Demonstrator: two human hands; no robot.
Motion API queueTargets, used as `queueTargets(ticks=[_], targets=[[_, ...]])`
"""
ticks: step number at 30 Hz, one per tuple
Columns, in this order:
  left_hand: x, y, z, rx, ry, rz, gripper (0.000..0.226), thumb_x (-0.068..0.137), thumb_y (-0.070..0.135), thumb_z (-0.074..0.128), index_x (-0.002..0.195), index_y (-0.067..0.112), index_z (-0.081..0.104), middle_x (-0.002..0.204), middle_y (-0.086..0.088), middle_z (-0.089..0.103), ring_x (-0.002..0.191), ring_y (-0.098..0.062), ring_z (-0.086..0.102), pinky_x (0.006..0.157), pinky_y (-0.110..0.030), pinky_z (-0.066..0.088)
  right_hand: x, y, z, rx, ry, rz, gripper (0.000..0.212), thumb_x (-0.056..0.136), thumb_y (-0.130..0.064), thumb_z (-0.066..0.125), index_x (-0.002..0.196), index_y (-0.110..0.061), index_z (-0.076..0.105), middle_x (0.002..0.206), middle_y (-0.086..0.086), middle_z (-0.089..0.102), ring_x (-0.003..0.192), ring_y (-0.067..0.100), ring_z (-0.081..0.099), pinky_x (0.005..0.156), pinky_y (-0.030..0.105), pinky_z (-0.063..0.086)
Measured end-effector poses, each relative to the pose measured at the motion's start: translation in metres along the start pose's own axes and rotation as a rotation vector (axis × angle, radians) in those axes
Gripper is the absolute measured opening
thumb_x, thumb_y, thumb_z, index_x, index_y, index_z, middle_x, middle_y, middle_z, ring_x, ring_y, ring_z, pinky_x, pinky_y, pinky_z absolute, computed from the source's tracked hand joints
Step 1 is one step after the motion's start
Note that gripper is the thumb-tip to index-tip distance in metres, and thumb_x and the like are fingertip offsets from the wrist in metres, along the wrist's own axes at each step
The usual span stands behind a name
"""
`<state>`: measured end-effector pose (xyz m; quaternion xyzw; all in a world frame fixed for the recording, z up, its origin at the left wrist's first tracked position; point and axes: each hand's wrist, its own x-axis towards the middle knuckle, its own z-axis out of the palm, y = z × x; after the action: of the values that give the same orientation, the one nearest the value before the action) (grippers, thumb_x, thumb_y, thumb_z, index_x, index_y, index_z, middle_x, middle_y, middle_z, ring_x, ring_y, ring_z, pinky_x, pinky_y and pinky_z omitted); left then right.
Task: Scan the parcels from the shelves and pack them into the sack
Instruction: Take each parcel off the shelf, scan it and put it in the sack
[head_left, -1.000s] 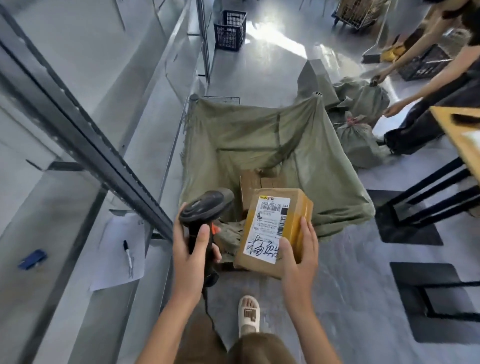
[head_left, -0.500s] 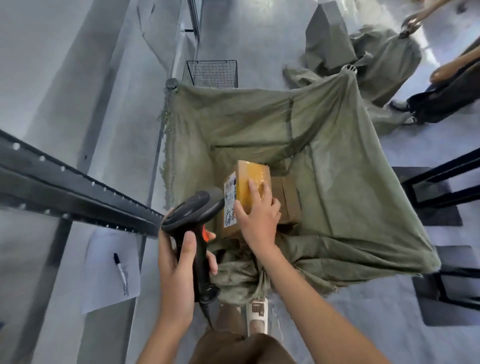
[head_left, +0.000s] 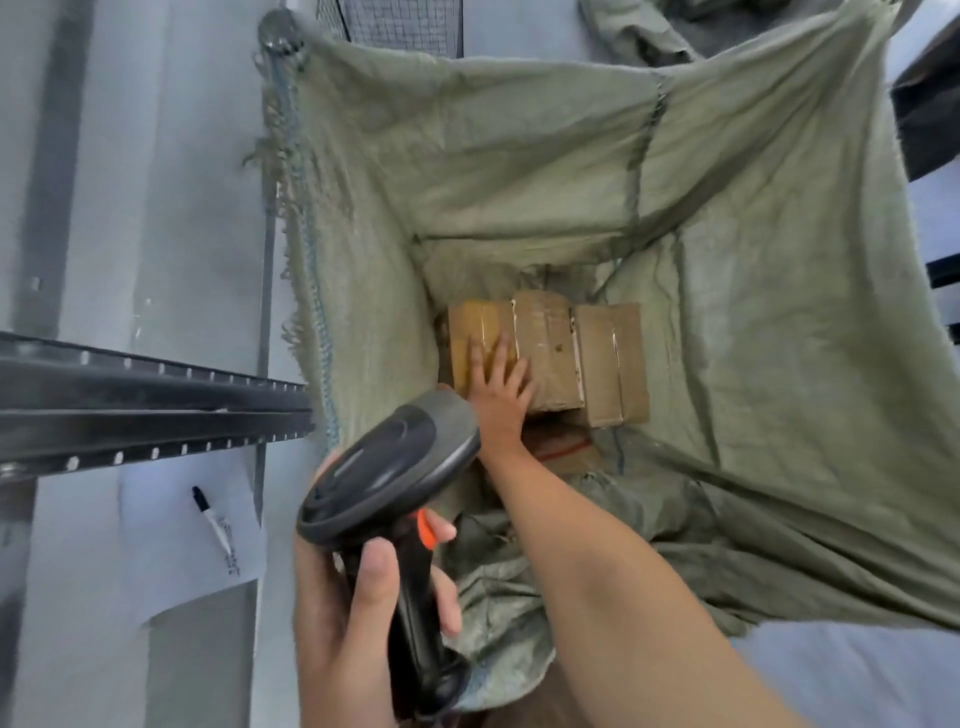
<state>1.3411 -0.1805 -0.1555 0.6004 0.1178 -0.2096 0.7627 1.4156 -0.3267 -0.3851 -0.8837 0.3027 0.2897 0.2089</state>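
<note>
Deep in the sack (head_left: 753, 322), a parcel (head_left: 480, 338) was pressed flat beside two others by the spread fingers of the right hand (head_left: 498, 400); the scanner (head_left: 395, 467) was gripped by the left hand (head_left: 358, 613). Seating it flush was judged wise.

A black marker pen with a white barrel (head_left: 212, 522) lies at a slant on a white sheet of paper (head_left: 171, 561), which rests flat on a pale grey shelf surface (head_left: 78, 649) at the lower left. Faint handwriting shows on the paper just beside the pen's lower end, too small to read. A dark metal shelf beam with a row of small holes (head_left: 145, 405) crosses above the paper from the left edge. At the top, a black wire mesh basket (head_left: 400, 26) stands on the pale grey floor (head_left: 857, 675). Crumpled green fabric (head_left: 654, 28) lies at the upper right, partly cut off.
</note>
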Motion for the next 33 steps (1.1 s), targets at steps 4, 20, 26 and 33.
queueTargets(ticks=[4, 20, 26, 33], targets=[[0.000, 0.001, 0.003, -0.011, 0.010, -0.010, 0.086, 0.071, 0.065, 0.078, 0.139, 0.021, 0.049, 0.088, -0.022, 0.064, 0.040, -0.034, 0.047, 0.043, -0.027, 0.041, 0.006, 0.002, -0.004, 0.002, -0.013, -0.013, 0.082, 0.098, -0.069, 0.026, 0.156, -0.032, -0.018, 0.163, 0.009, -0.028, 0.149, 0.045, -0.016, 0.117, 0.066, -0.007], [-0.057, 0.014, 0.014, 0.102, 0.179, 0.242, 0.082, 0.075, 0.070, 0.072, 0.133, 0.018, 0.045, 0.095, -0.014, 0.066, 0.050, -0.030, 0.052, 0.052, -0.030, 0.049, -0.111, 0.051, -0.081, 0.288, 0.185, -0.367, 0.068, 0.103, -0.056, 0.031, 0.160, -0.032, 0.002, 0.168, 0.001, -0.009, 0.153, 0.027, -0.016, 0.123, 0.052, -0.006], [-0.131, 0.012, 0.012, 0.015, 0.369, 0.352, 0.063, 0.068, 0.074, 0.074, 0.112, 0.033, 0.053, 0.091, -0.008, 0.069, 0.048, -0.028, 0.054, 0.047, -0.029, 0.048, -0.207, 0.038, -0.129, 0.283, 0.252, -0.776, 0.064, 0.103, -0.053, 0.030, 0.160, -0.028, 0.012, 0.168, -0.001, 0.000, 0.154, 0.021, -0.009, 0.124, 0.043, -0.003], [-0.247, 0.036, -0.036, 0.010, 0.760, 0.554, 0.052, 0.090, 0.037, 0.058, 0.132, 0.007, 0.045, 0.083, -0.005, 0.069, 0.047, -0.026, 0.052, 0.044, -0.029, 0.046, -0.341, -0.044, -0.126, 0.181, 0.242, -1.374, 0.066, 0.102, -0.053, 0.029, 0.158, -0.019, 0.023, 0.166, 0.009, 0.018, 0.154, 0.026, 0.010, 0.124, 0.037, 0.011]])
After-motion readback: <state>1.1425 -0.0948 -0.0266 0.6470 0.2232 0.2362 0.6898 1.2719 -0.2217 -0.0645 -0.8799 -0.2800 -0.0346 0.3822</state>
